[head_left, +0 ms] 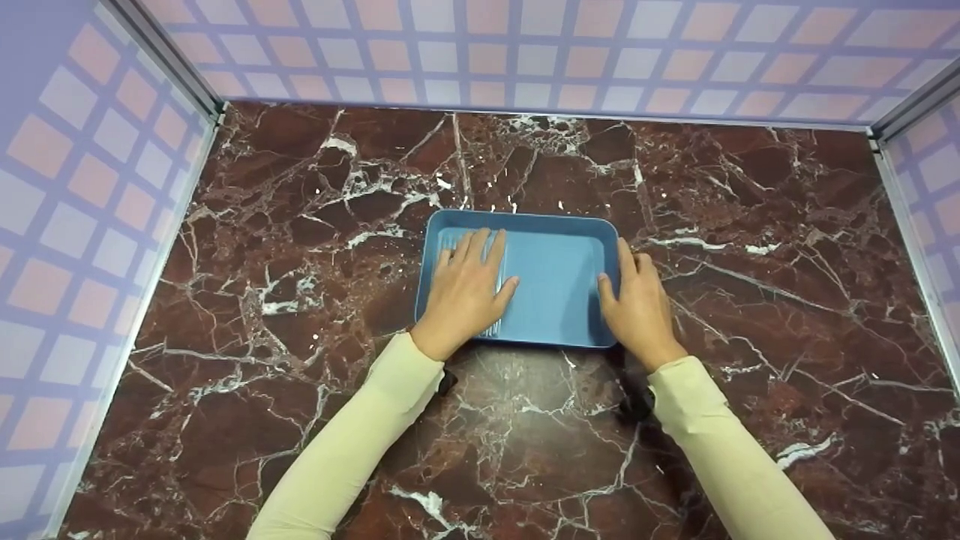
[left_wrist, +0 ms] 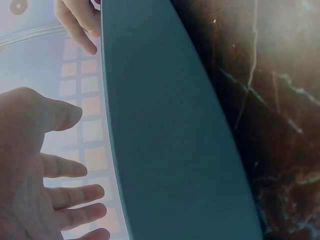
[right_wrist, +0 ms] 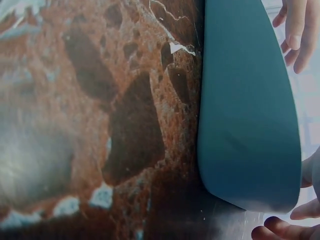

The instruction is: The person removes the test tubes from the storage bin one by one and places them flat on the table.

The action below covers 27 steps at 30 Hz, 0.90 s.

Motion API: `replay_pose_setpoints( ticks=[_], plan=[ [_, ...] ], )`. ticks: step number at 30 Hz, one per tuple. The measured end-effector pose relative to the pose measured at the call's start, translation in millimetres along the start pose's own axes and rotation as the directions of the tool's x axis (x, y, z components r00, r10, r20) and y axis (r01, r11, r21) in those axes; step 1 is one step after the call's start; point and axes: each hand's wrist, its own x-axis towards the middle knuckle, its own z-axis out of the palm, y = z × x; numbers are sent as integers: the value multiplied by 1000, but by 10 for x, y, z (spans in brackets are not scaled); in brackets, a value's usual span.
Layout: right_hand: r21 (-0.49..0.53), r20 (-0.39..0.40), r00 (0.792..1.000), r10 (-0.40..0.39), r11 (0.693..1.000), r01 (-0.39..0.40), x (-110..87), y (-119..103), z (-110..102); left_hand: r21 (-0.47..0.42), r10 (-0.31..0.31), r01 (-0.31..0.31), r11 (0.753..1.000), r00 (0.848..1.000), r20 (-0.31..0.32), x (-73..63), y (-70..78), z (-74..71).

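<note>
A blue rectangular tray (head_left: 559, 289) lies on the dark red marbled surface, with a ribbed strip along its left part. Over that strip is my left hand (head_left: 466, 289), palm down with fingers spread and straight. In the left wrist view, the fingers of that hand (left_wrist: 55, 170) show beyond the rim of the tray's near wall (left_wrist: 165, 130). At the tray's right end, my right hand (head_left: 637, 304) has its thumb by the inner side of the rim and its fingers along the outside. The right wrist view shows these fingers (right_wrist: 285, 227) loosely bent beside the tray's corner (right_wrist: 250, 185).
Checkered panels in pink, white and lilac stand at the back (head_left: 487, 56), the left (head_left: 82, 202) and the right (head_left: 930, 195). Metal-coloured strips (head_left: 169, 64) run along their corners. The marbled surface (head_left: 300, 225) spreads around the tray on every side.
</note>
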Motion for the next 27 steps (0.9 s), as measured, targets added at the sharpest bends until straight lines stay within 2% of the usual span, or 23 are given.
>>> replay_pose_setpoints(
  ticks=[8, 14, 19, 27],
  plan=[
    [-8, 19, 1000, 16, 1000, -15, -9, 11, 30, 49, 23, -20, 999, 997, -72, -5, 0, 67],
    [-6, 21, 999, 24, 1000, -24, -7, 15, 51, 49, 27, -22, 999, 994, -110, -5, -2, 103],
    [-2, 31, 999, 37, 999, -37, -9, 22, 70, 40, 11, -7, 999, 995, -100, 1, -1, 124],
    [12, 26, 999, 43, 999, -44, -9, 28, 101, 43, -26, 28, 999, 999, -44, 23, 8, 136]
  ],
)
